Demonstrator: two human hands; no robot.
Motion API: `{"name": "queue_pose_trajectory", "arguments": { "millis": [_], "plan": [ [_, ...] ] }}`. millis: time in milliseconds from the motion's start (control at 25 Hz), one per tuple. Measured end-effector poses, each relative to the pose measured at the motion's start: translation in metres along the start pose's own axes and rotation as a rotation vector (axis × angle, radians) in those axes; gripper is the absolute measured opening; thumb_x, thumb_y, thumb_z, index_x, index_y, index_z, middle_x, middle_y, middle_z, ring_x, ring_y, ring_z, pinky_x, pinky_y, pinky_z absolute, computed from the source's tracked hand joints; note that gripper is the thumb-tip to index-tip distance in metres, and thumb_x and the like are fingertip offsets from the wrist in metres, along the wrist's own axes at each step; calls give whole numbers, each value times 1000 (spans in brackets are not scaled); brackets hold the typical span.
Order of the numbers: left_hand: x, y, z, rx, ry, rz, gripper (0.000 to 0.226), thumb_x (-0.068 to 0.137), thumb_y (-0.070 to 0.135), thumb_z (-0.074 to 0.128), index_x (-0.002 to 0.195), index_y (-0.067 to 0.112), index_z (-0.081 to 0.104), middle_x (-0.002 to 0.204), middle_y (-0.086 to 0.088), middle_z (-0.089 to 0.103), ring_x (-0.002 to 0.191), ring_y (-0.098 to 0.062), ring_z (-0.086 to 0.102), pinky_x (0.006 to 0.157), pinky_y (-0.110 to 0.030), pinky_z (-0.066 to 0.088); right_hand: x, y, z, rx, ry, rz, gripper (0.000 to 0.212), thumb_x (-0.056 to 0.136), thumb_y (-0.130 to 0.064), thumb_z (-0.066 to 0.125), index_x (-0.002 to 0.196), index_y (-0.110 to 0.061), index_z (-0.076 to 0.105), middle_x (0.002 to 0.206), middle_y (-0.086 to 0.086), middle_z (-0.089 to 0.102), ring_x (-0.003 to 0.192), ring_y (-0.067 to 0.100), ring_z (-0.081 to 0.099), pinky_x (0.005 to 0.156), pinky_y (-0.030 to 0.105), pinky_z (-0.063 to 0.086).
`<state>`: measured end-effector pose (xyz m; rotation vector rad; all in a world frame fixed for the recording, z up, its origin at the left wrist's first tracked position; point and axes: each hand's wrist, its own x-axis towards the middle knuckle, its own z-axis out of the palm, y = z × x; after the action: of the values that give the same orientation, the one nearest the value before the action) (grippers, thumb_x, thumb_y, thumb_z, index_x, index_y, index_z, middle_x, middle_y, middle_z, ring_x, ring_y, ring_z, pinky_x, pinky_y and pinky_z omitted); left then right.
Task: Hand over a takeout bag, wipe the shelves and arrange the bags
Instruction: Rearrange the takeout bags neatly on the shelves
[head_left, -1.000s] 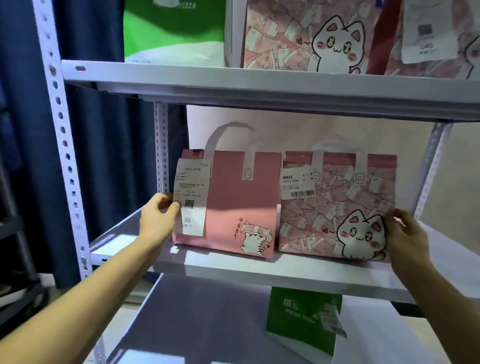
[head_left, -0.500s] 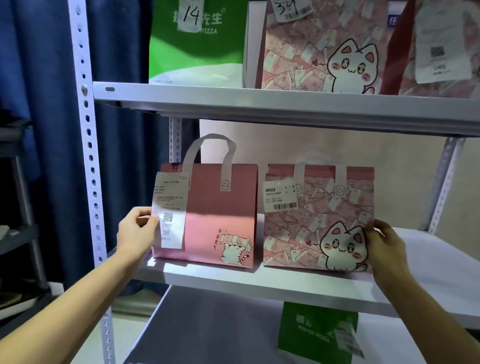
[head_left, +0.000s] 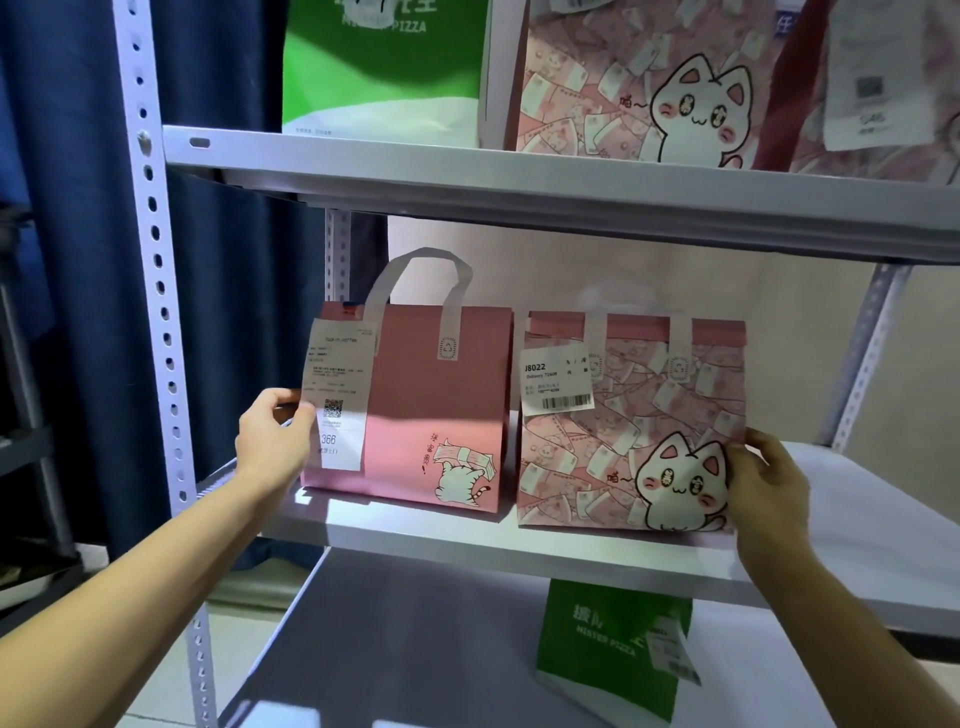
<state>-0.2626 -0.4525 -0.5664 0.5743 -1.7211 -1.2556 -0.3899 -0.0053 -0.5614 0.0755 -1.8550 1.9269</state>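
**A:** did anything change in the last second? The plain pink paper bag with the long receipt (head_left: 415, 410) and the pink cat-print paper bag (head_left: 631, 421) look like they've slid a bit left along the white metal middle shelf (head_left: 519, 543), sides nearly touching.

**B:** yep, so I'd guess it's the arranging step. Left hand (head_left: 272, 441) pinches the plain bag's left edge at the receipt. Right hand (head_left: 766, 486) curls round the cat bag's lower right edge.

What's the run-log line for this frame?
step: arrange bags | left hand: grips plain pink bag | right hand: grips cat-print bag | middle shelf
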Motion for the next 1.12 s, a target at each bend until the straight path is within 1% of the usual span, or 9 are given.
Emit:
{"name": "queue_pose_trajectory", "arguments": {
  "millis": [200, 440, 560, 680, 760, 840, 920, 1000, 1120],
  "plan": [
    [-5, 4, 2, 27, -2, 23, 20, 94, 25, 60, 114, 25, 59, 106, 3, 66, 104, -22, 63, 97, -40, 49, -13, -2, 7, 33, 47, -12, 10, 104, -34, 55, 100, -36, 64, 89, -9, 75, 86, 15, 71, 63, 30, 55],
    [-20, 14, 3, 103, 70, 127, 50, 92, 27, 61, 139, 22, 45, 139, -8, 50, 112, -19, 54, 95, -29, 38, -15, -4, -5, 55, 99, -9, 12, 104, -34, 55, 98, -37, 65, 90, -11, 75, 90, 14, 70, 68, 31, 56],
    [-37, 30, 7, 110, 100, 259, 46, 93, 22, 59, 137, 24, 46, 139, -8, 47, 125, -22, 46, 102, -30, 34, -16, -6, -6, 33, 91, -18, 10, 104, -37, 54, 101, -36, 63, 85, -14, 75, 87, 11, 71, 61, 27, 54],
    [-62, 49, 13, 130, 81, 503, 38, 92, 11, 58, 129, 19, 55, 129, -5, 55, 120, -23, 50, 104, -42, 41, -17, -4, -7, 23, 58, -33, 10, 104, -38, 53, 106, -36, 63, 91, -11, 76, 89, 13, 72, 64, 31, 58],
    [-87, 59, 21, 139, -8, 653, 31, 92, 9, 58, 122, 16, 59, 122, -1, 58, 114, -21, 54, 100, -42, 44, -16, -2, -10, 25, 50, -35, 13, 104, -35, 54, 114, -32, 63, 96, -9, 76, 93, 17, 72, 73, 38, 61],
    [-117, 65, 34, 121, -135, 735, 25, 92, 13, 56, 116, 17, 60, 115, 3, 60, 107, -16, 56, 92, -34, 48, -16, -2, -14, 25, 54, -27, 17, 103, -31, 57, 117, -29, 64, 91, -11, 76, 92, 14, 73, 74, 38, 62],
    [-149, 65, 50, 107, -244, 766, 20, 92, 16, 54, 110, 18, 61, 107, 6, 60, 97, -14, 58, 83, -25, 49, -18, 0, -23, 21, 61, -40, 18, 102, -26, 58, 118, -25, 65, 80, -16, 75, 79, -1, 72, 64, 24, 62],
    [-178, 56, 66, 106, -349, 777, 16, 92, 15, 54, 105, 21, 60, 102, 9, 58, 88, -9, 58, 76, -19, 48, -23, 5, -33, 14, 74, -81, 19, 101, -19, 59, 119, -20, 65, 84, -15, 74, 75, -15, 67, 58, 5, 51],
    [-221, 23, 89, 151, -519, 760, 13, 92, 19, 55, 102, 28, 58, 98, 17, 54, 84, -6, 58, 71, -16, 48, -37, 21, -53, -39, 102, -195, 20, 101, -17, 61, 120, -15, 65, 108, -5, 71, 93, -10, 66, 77, 3, 50]
  ]
}}
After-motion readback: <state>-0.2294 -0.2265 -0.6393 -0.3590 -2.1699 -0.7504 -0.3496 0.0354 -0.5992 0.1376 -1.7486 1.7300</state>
